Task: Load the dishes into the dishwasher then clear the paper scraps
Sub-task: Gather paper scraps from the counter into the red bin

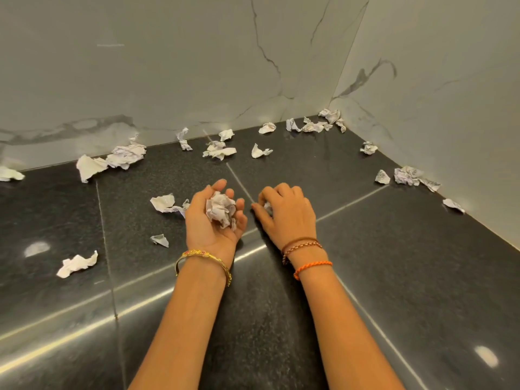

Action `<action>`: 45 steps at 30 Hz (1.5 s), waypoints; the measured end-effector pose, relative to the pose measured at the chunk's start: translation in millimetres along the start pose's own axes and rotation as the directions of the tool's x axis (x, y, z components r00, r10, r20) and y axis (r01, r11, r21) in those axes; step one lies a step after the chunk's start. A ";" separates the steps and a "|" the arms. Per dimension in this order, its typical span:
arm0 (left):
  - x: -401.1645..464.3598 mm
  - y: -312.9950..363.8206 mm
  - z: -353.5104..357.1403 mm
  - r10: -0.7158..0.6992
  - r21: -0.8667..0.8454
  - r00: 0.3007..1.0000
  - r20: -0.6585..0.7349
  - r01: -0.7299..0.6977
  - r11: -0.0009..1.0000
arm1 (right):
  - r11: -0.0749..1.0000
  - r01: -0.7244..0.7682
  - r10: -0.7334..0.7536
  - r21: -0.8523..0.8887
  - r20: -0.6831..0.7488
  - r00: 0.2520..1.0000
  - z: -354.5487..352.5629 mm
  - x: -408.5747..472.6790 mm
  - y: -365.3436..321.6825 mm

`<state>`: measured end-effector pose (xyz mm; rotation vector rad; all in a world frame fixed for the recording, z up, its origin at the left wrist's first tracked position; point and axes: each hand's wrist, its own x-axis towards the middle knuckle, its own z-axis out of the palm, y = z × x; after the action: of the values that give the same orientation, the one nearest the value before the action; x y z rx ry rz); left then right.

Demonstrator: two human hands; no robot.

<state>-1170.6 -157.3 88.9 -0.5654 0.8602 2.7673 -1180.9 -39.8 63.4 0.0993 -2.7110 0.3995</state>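
Note:
Crumpled white paper scraps lie scattered over a dark polished stone surface (394, 263). My left hand (208, 229) is turned palm up at the middle and cups a wad of crumpled scraps (221, 209). My right hand (287, 212) is palm down just to its right, fingers curled over a small scrap (268, 207) on the surface. Loose scraps lie close by: one beside my left hand (163, 203), a small one (159, 240) below it, and another (77, 263) at the left. No dishes or dishwasher are in sight.
More scraps line the foot of the marble back wall (168, 80), such as a big clump (123, 156) and a pair (219, 150). Others sit in the corner (318, 125) and along the right wall (408, 175). The walls close off the back and right.

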 end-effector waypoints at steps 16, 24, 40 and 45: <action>-6.7 -27.7 11.3 -0.251 -0.023 0.950 0.185 0.259 0.966 | 0.084 -0.030 0.584 0.996 -0.025 0.811 -24.4 -4.4 -13.0; -13.8 -34.9 16.6 -0.237 -0.090 0.950 0.205 0.259 0.962 | 0.749 0.088 0.139 0.657 -0.286 0.948 -15.8 -22.3 -17.3; -46.3 -115.1 52.6 -0.423 -0.016 0.865 0.268 0.443 0.896 | 0.386 -0.036 0.663 0.922 -0.250 0.706 -83.7 -47.7 42.2; -23.8 -144.2 85.6 -0.484 -0.120 0.823 0.296 0.535 0.836 | 0.256 -0.028 0.859 0.966 -0.214 0.466 -105.4 -64.5 107.8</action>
<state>-1133.4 7.9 90.8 -0.3844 0.3082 2.3584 -1095.7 94.8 102.5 -0.6035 -1.2789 1.6646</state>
